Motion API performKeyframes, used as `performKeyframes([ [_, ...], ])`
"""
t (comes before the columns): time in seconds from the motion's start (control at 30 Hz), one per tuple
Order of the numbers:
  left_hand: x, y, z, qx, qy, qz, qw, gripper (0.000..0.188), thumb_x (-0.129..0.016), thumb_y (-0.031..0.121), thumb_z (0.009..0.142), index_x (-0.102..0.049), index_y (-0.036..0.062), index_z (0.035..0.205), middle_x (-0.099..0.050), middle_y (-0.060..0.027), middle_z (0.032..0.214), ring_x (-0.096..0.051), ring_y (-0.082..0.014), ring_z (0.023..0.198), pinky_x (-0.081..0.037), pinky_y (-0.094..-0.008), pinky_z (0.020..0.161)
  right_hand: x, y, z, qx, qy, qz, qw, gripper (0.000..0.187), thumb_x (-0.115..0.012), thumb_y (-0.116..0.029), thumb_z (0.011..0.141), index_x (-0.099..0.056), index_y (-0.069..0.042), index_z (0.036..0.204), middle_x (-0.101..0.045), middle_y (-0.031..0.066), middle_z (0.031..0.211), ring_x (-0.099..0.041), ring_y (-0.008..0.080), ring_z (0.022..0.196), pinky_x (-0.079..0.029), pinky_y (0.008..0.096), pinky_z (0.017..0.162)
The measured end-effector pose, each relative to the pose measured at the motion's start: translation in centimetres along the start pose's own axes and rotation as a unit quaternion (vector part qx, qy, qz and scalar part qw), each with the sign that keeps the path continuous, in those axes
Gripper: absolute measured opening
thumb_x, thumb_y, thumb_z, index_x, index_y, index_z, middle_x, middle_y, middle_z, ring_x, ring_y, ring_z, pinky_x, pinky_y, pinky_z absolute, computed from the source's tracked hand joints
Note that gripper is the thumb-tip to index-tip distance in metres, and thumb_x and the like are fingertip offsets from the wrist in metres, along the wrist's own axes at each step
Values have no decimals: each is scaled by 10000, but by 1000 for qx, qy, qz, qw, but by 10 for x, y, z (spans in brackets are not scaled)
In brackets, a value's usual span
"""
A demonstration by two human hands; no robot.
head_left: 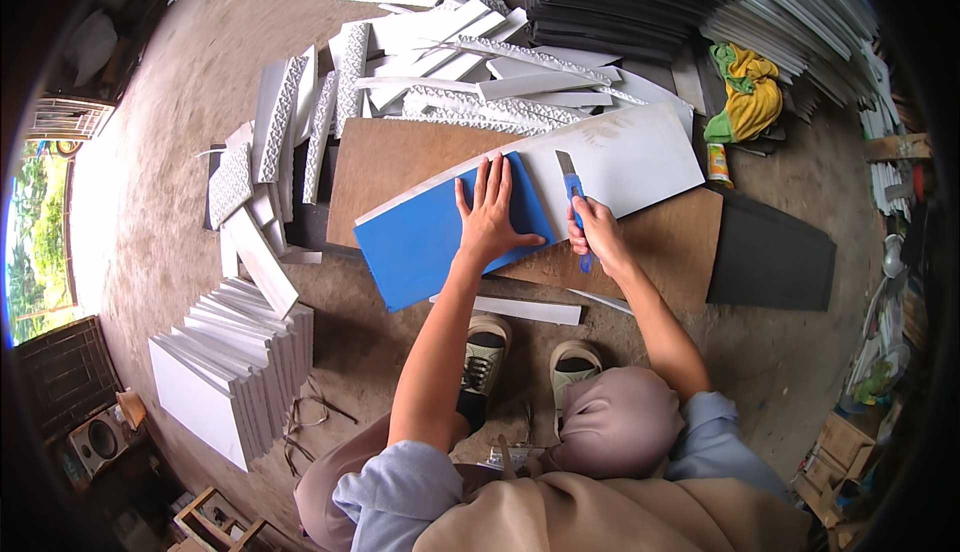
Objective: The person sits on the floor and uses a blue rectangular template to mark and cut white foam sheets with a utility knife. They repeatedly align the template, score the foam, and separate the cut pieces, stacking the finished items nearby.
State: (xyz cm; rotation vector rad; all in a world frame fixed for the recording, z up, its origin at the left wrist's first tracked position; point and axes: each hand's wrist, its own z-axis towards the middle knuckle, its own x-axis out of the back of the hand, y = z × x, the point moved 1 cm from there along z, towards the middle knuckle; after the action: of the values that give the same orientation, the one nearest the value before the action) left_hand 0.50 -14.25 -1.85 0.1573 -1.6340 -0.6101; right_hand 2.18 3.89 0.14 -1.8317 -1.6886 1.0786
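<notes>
Pressing flat on a smooth blue panel (410, 237), the left hand (490, 214) lies with its fingers spread and thumb out toward the right. The right hand (597, 232) is closed around a blue-handled utility knife (573, 187), its straight metal blade extended and pointing far and slightly left; contact between blade and sheet cannot be confirmed. The hands are apart, the knife just right of the panel.

The panel is rectangular, flat and set at a slant. It lies over a long white sheet (640, 162) – smooth, with a brownish smudge near its far right end – and a narrow white margin shows along the panel's far edge. Both rest on a brown wooden board (680, 252) with a matt face. A dark flat sheet (770, 252) adjoins the board at right.

White offcuts (430, 27) crowd the board's far side, some plain, some with a bumpy, patterned face; more lie at left. Near left, a row of thin white panels (215, 382) stands on edge on the worn floor (170, 212). At far right are a black stack of sheets (620, 2) and a pale one beside it, then a yellow-and-green cloth (750, 97) and a small yellow container (718, 165). A loose white strip (525, 309) lies on the floor between board and shoes (482, 357) – directly in the foot space.
</notes>
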Motion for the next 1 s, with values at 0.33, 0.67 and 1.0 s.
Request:
performKeyframes([
  [0.33,-1,-5,-2,6,10,-14,1000,1188,-710,550,448,-103,64,1346,-114,-82,1407,-50,-221,1307,19,-535,988,-39,-40,32,50,10,-497,866,269,-363,-146,855,-337,81,996,-562,268,750,-600,333,649,-486,397,559],
  [0.67,-4,-4,0,0,2,-24,1000,1090,-682,522,532,-115,72,1346,-100,-84,1409,-31,-222,1308,39,-535,986,-63,-33,65,198,120,-664,711,225,-360,-125,808,-458,53,902,-583,248,675,-595,376,676,-456,469,630],
  [1.0,-5,-4,0,10,-1,-17,1000,1101,-688,516,525,-98,88,1350,-102,-71,1410,-27,-210,1308,46,-527,993,-72,-45,70,128,87,-653,742,259,-365,-119,799,-472,70,940,-576,281,797,-579,395,785,-458,462,702],
])
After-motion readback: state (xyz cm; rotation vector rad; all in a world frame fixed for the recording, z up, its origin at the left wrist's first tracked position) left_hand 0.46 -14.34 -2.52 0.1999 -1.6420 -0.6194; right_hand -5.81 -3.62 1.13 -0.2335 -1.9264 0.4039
